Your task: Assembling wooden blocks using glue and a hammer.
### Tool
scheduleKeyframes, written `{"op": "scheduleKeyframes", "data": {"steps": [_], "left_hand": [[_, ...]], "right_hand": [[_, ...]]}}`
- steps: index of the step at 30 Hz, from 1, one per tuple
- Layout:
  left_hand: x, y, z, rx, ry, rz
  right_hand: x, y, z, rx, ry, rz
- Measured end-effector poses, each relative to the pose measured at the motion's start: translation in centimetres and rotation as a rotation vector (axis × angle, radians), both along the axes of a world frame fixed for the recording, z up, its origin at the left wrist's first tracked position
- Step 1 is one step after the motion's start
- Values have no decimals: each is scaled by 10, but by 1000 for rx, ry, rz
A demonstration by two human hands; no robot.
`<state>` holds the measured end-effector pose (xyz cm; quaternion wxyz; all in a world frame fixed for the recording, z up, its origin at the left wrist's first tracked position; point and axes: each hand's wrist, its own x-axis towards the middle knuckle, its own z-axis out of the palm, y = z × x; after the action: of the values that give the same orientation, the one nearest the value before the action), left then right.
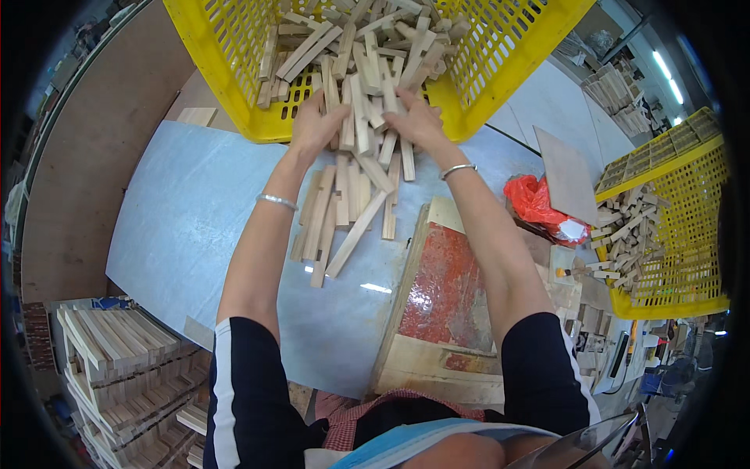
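Observation:
My left hand [316, 127] and my right hand [419, 122] press in from either side on a bunch of notched wooden sticks [361, 117]. Both hands are at the open near side of a tilted yellow plastic crate [255, 125], heaped with more pale wooden sticks [308, 51]. My thumbs point inward over the bunch, and some fingertips are hidden among the wood. Below my hands, loose wooden sticks [316, 215] lie in a spilled pile on the grey-white tabletop [195, 203], several of them crossing at angles.
A red-topped worn board [449, 289] lies under my right forearm. Farther right are a red plastic bag [531, 199], a leaning thin panel [564, 176] and another yellow crate [672, 258] of wood pieces. Stacked wooden strips [117, 340] stand at lower left, beside a brown board [86, 164].

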<state>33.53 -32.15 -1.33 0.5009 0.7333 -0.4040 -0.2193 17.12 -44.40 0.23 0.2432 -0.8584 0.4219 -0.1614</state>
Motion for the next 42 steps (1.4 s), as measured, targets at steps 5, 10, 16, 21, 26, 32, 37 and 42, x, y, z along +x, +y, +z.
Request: {"op": "scheduleKeyframes", "data": {"steps": [5,10,16,21,26,32,37,42], "left_hand": [[-23,54,-2,-66,157,-80],[-54,141,16,21,310,-64],[-72,216,20,-59,-187,133],[-114,220,24,-56,-790,-41],[-95,216,5,106,-1013,-95],[-87,198,17,-102,-740,4],[-75,172,18,-119,-901,-199],[-49,187,4,-51,-881,-104]], "right_hand": [[-18,53,7,26,51,67],[-52,102,5,72,97,267],[-72,114,15,-450,-75,165],[-47,137,15,-608,-216,447],[-50,152,18,-453,120,539],[-54,145,10,-509,-5,538],[-74,177,22,-134,-29,697],[-96,180,24,215,-240,845]]}}
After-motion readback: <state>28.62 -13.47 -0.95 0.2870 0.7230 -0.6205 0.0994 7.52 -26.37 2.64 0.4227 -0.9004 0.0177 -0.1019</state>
